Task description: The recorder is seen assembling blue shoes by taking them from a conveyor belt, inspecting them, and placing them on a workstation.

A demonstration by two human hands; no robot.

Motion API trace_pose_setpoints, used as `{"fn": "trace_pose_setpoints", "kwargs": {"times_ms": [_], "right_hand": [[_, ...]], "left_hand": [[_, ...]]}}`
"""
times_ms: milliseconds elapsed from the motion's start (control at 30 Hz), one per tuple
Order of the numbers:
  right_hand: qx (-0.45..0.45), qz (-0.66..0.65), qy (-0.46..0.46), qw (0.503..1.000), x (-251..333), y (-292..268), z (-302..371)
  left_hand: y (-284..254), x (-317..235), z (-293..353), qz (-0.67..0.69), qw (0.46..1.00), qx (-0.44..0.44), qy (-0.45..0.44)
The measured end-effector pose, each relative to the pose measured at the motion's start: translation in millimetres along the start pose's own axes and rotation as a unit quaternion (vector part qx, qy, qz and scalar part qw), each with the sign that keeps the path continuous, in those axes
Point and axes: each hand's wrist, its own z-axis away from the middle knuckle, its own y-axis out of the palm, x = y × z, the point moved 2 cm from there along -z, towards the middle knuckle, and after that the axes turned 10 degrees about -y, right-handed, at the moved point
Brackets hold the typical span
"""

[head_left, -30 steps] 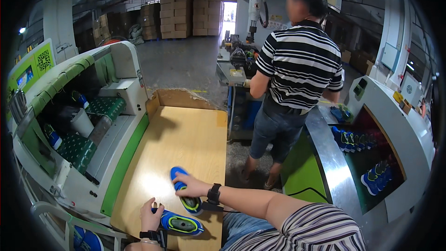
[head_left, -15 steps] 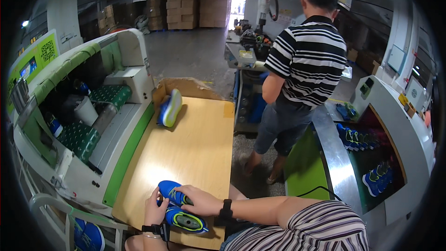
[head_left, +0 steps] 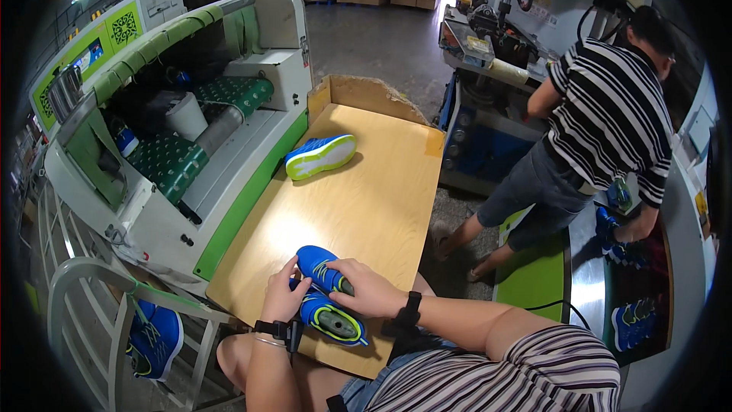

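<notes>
Two blue sneakers with yellow-green trim are at the near end of the wooden tabletop, close together. My right hand [head_left: 369,288] is closed over the far sneaker [head_left: 314,262], its fingers on the upper near the opening. Against that sneaker's left side, my left hand [head_left: 285,294] has its fingers curled, the tips partly hidden between the shoes. The near sneaker [head_left: 335,322] lies below my hands with its collar facing up and a dark form or insole inside. Farther up the table, a third blue sneaker [head_left: 321,157] rests on its side, showing its white and lime sole.
At left stands a machine with a green dotted conveyor belt [head_left: 238,98]. The wooden tabletop [head_left: 366,214] has a cardboard edge [head_left: 374,93] at its far end. Blue shoes [head_left: 156,336] sit on a metal rack lower left. A co-worker [head_left: 610,107] stands right, reaching toward shoes on another conveyor.
The far third sneaker has tipped from a steep slant onto its side. The view has shifted, and the co-worker now leans right with an arm at the shoes. My hands keep their hold.
</notes>
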Motion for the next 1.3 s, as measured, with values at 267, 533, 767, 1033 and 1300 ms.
{"fn": "trace_pose_setpoints", "kwargs": {"times_ms": [267, 533, 767, 1033, 1300], "right_hand": [[0.081, 0.096, -0.074, 0.989, -88.2, -44.8, -78.9], [-0.092, 0.41, 0.072, 0.905, -208.0, -90.2, -253.0], [-0.039, 0.279, 0.19, 0.94, -227.6, -87.7, -212.2], [-0.094, 0.075, 0.138, 0.983, -156.9, -90.6, -58.8], [-0.107, -0.07, 0.219, 0.967, -117.2, -120.6, 41.6]], "left_hand": [[9.3, -9.3, -4.5, 0.017, 1.0, 0.017, 0.006], [0.7, -11.8, -2.4, 0.104, 0.991, 0.077, -0.034], [9.4, -16.0, -9.1, 0.125, 0.983, 0.13, -0.042], [-1.0, -19.4, -1.1, 0.112, 0.981, 0.138, -0.083], [-16.2, -75.0, 28.5, -0.125, 0.987, -0.076, 0.062]]}}
